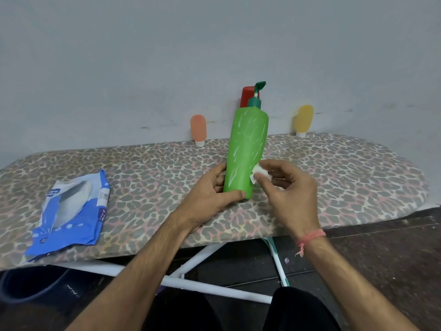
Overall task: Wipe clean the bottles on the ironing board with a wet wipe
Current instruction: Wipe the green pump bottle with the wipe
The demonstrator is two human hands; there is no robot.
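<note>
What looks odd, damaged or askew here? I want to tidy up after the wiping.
The blue wet wipe pack lies torn open and crumpled at the board's left end. The green pump bottle leans, held by the left hand. Nothing looks spilled.

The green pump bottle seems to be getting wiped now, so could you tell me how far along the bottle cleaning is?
In hand: the left hand grips the green pump bottle at its base, while the right hand pinches a wet wipe against its side. Streaks show on it. Left, apparently: the orange tube, red bottle and yellow tube by the wall; whether any is already clean cannot be told.
</note>
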